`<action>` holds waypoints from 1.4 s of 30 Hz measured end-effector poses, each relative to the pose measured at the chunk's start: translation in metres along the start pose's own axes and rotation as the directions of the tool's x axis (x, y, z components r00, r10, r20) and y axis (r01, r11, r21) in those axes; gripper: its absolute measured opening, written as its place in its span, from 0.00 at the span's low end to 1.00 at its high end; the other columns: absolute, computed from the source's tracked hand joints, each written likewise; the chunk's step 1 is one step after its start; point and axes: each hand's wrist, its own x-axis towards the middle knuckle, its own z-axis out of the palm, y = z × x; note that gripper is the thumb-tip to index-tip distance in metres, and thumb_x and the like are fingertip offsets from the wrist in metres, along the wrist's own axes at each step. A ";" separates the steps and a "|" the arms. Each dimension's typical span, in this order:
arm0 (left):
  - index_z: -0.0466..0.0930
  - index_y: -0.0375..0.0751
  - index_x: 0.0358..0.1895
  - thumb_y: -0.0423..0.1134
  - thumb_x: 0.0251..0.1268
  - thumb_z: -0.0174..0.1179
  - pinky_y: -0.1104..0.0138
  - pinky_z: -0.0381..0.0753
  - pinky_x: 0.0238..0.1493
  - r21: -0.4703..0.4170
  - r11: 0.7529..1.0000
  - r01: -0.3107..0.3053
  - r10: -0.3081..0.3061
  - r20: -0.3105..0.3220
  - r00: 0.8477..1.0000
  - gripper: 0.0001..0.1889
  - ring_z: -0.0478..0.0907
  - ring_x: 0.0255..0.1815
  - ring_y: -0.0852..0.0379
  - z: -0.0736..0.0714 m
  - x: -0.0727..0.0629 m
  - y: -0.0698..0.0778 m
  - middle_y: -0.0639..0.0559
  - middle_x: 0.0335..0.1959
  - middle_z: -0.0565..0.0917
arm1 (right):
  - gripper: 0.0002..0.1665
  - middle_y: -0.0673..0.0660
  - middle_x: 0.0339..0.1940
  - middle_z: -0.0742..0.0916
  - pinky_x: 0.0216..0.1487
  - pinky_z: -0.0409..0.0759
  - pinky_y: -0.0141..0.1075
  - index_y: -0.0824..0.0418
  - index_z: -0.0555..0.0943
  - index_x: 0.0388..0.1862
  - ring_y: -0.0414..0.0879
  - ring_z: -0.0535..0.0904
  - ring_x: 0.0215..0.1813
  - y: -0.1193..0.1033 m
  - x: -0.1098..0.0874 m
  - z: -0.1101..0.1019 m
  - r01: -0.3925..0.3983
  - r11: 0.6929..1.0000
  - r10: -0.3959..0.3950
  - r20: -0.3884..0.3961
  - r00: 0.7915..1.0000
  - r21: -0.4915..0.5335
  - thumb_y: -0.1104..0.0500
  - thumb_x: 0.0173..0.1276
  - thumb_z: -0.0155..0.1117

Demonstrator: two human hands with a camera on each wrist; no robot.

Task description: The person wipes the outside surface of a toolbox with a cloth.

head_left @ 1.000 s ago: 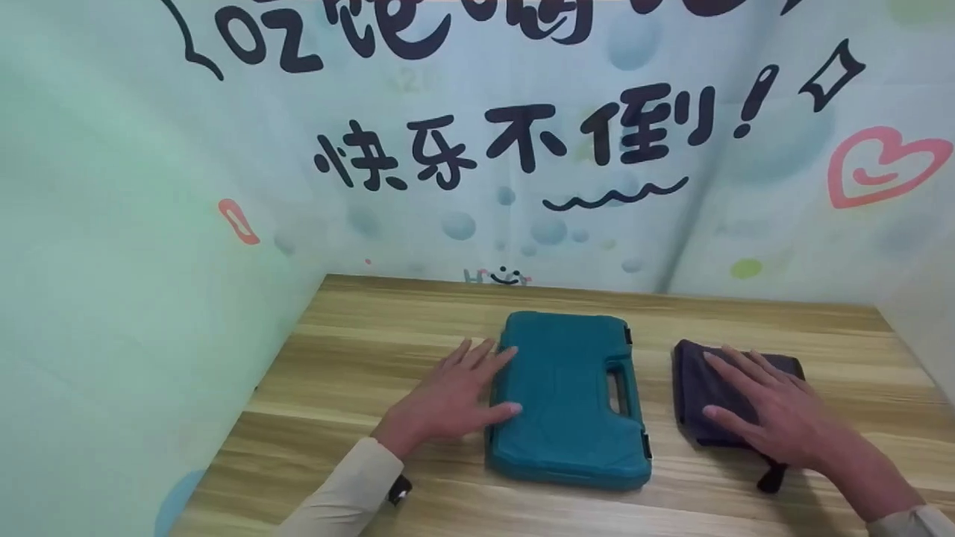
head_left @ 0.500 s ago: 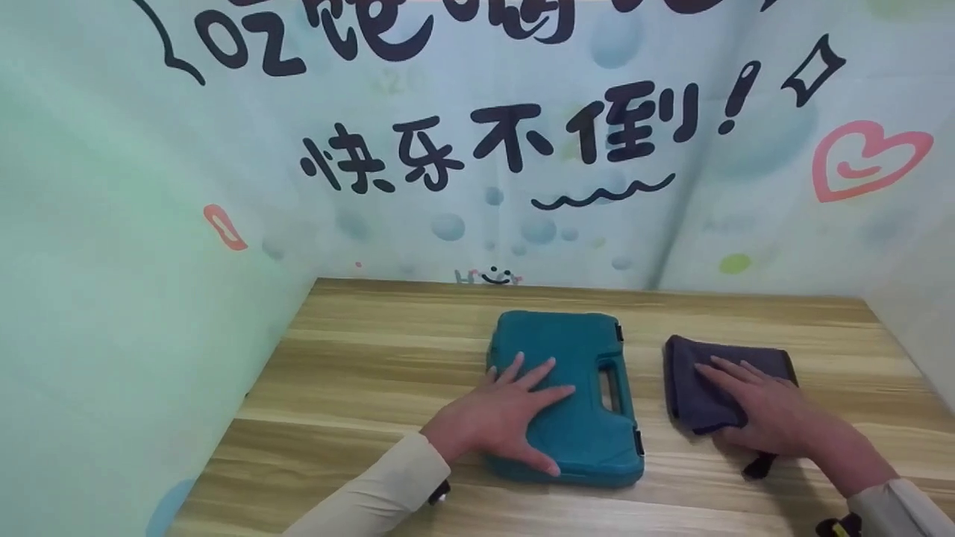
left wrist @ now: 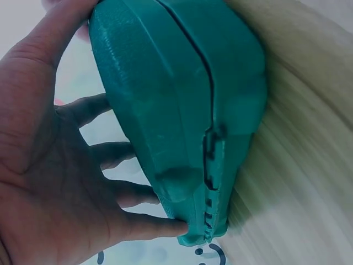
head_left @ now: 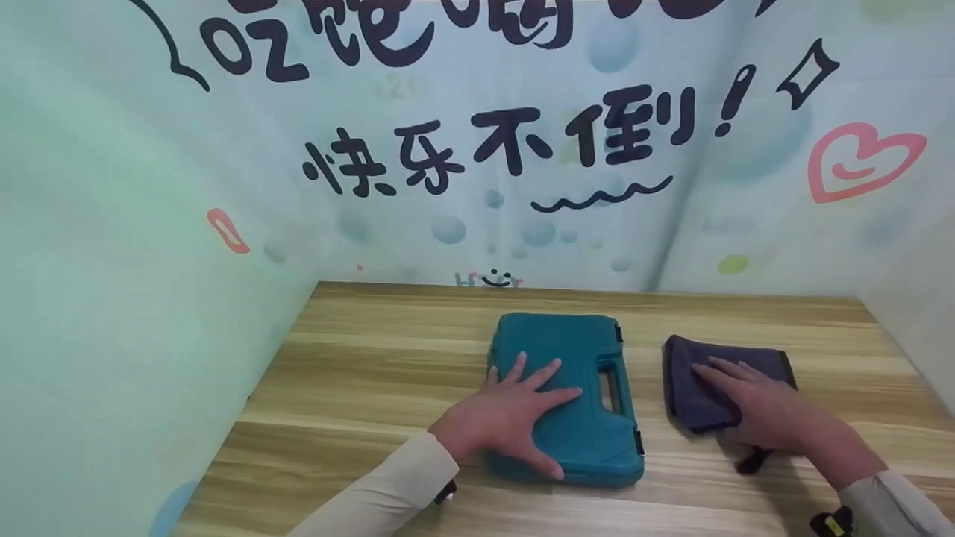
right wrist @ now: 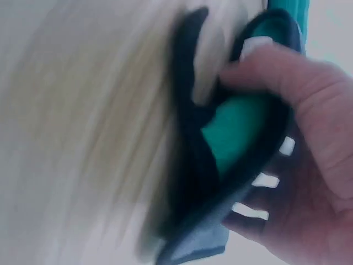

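A teal plastic carrying case [head_left: 559, 335] lies flat on the table, its handle and dark latches facing right. My left hand [head_left: 503, 418] rests on its lid with fingers spread. From the left wrist view, the fingertips and thumb touch the lid above the hinged side of the case [left wrist: 160, 94]. To the right lies a folded dark purple fabric pouch [head_left: 690, 395] with black edging. My right hand [head_left: 776, 418] holds its near edge, fingers on top. In the right wrist view the thumb reaches under the raised layer, where green lining [right wrist: 234, 130] shows.
A short black strap [head_left: 755, 461] sticks out from the pouch toward the front. The wood-grain table [head_left: 373, 358] meets a printed cloth backdrop [head_left: 418, 239] at the back, with pale walls on both sides.
My left hand has moved right, from the left edge of the case onto its lid. The right thumb has gone from on top of the pouch to beneath its near edge.
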 end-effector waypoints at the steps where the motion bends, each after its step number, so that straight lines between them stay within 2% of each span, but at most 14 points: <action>1: 0.51 0.74 0.81 0.76 0.46 0.69 0.31 0.43 0.69 -0.003 1.000 0.001 -0.001 0.003 1.000 0.56 0.31 0.80 0.34 -0.001 0.001 0.000 0.57 0.84 0.40 | 0.56 0.77 0.71 0.69 0.56 0.70 0.70 0.67 0.67 0.76 0.80 0.64 0.67 -0.001 0.001 0.001 -0.003 1.000 0.003 -0.013 1.000 -0.011 0.58 0.48 0.82; 5: 0.51 0.74 0.81 0.75 0.47 0.69 0.30 0.42 0.68 0.001 1.000 -0.002 0.002 0.004 1.000 0.55 0.30 0.80 0.33 -0.003 0.006 0.001 0.56 0.84 0.40 | 0.56 0.79 0.66 0.73 0.52 0.76 0.64 0.70 0.70 0.72 0.76 0.73 0.61 -0.005 0.006 0.006 -0.017 0.997 0.010 -0.085 0.996 -0.076 0.60 0.44 0.87; 7: 0.51 0.74 0.81 0.75 0.48 0.68 0.31 0.42 0.68 0.006 1.000 -0.004 0.004 -0.001 1.000 0.55 0.30 0.80 0.33 -0.004 0.010 0.001 0.56 0.84 0.40 | 0.54 0.79 0.63 0.75 0.49 0.78 0.63 0.72 0.71 0.70 0.75 0.76 0.57 -0.005 0.008 0.007 -0.021 0.994 0.009 -0.104 0.995 -0.110 0.64 0.43 0.87; 12: 0.50 0.75 0.81 0.75 0.48 0.68 0.32 0.40 0.69 0.013 1.000 -0.002 0.002 0.002 1.000 0.55 0.29 0.80 0.34 -0.006 0.018 -0.001 0.57 0.84 0.39 | 0.46 0.78 0.57 0.80 0.45 0.79 0.63 0.75 0.74 0.65 0.73 0.81 0.50 0.001 0.012 0.009 -0.036 0.986 0.014 -0.133 0.991 -0.160 0.80 0.42 0.79; 15: 0.50 0.75 0.81 0.74 0.49 0.68 0.31 0.39 0.69 0.011 1.000 -0.011 0.011 0.013 1.000 0.55 0.28 0.80 0.34 -0.007 0.022 -0.001 0.57 0.84 0.38 | 0.43 0.77 0.56 0.81 0.46 0.79 0.63 0.77 0.74 0.63 0.73 0.81 0.49 0.005 0.012 0.011 -0.032 0.987 0.006 -0.159 0.987 -0.160 0.79 0.44 0.78; 19: 0.50 0.74 0.81 0.74 0.50 0.69 0.31 0.38 0.69 0.005 1.000 -0.014 0.014 0.019 1.000 0.55 0.27 0.80 0.34 -0.007 0.024 -0.001 0.57 0.84 0.38 | 0.42 0.79 0.56 0.80 0.49 0.78 0.63 0.80 0.72 0.63 0.74 0.80 0.50 0.012 0.010 0.010 -0.018 0.993 -0.005 -0.201 0.980 -0.115 0.76 0.47 0.77; 23: 0.50 0.73 0.81 0.73 0.50 0.69 0.32 0.38 0.70 0.002 1.000 -0.009 0.009 0.012 1.000 0.55 0.26 0.80 0.35 -0.009 0.024 0.000 0.56 0.84 0.38 | 0.39 0.81 0.54 0.80 0.52 0.76 0.64 0.82 0.70 0.65 0.75 0.79 0.52 0.019 0.011 0.002 -0.019 1.000 0.017 -0.222 0.975 -0.008 0.77 0.50 0.68; 26: 0.50 0.73 0.82 0.72 0.51 0.69 0.33 0.37 0.70 0.000 1.000 -0.007 0.007 0.009 1.000 0.54 0.26 0.80 0.35 -0.010 0.022 0.000 0.56 0.84 0.37 | 0.37 0.79 0.53 0.82 0.53 0.75 0.64 0.81 0.71 0.65 0.74 0.80 0.53 0.024 0.012 -0.004 -0.005 0.998 0.020 -0.241 0.970 0.064 0.78 0.51 0.63; 29: 0.49 0.73 0.82 0.73 0.51 0.68 0.33 0.37 0.70 0.002 1.000 -0.004 0.004 0.009 1.000 0.54 0.26 0.80 0.35 -0.010 0.022 -0.001 0.57 0.84 0.37 | 0.36 0.76 0.52 0.83 0.53 0.76 0.64 0.79 0.73 0.64 0.71 0.81 0.52 0.027 0.011 -0.006 0.006 0.996 0.018 -0.259 0.966 0.093 0.77 0.52 0.64; 38: 0.48 0.74 0.82 0.74 0.52 0.67 0.32 0.37 0.70 0.017 1.000 0.001 -0.001 0.018 1.000 0.54 0.26 0.80 0.35 -0.009 0.023 -0.002 0.56 0.84 0.36 | 0.36 0.77 0.50 0.83 0.50 0.77 0.64 0.79 0.75 0.61 0.74 0.80 0.51 0.020 0.013 -0.002 -0.011 0.999 0.005 -0.192 0.981 -0.034 0.80 0.49 0.69; 42: 0.48 0.74 0.82 0.74 0.53 0.67 0.32 0.38 0.70 0.029 1.000 0.000 -0.001 0.023 1.000 0.54 0.27 0.80 0.35 -0.009 0.023 0.000 0.56 0.84 0.37 | 0.36 0.76 0.51 0.83 0.51 0.77 0.63 0.78 0.74 0.63 0.71 0.81 0.52 0.025 0.013 -0.007 0.003 1.000 -0.001 -0.179 0.984 0.009 0.78 0.52 0.68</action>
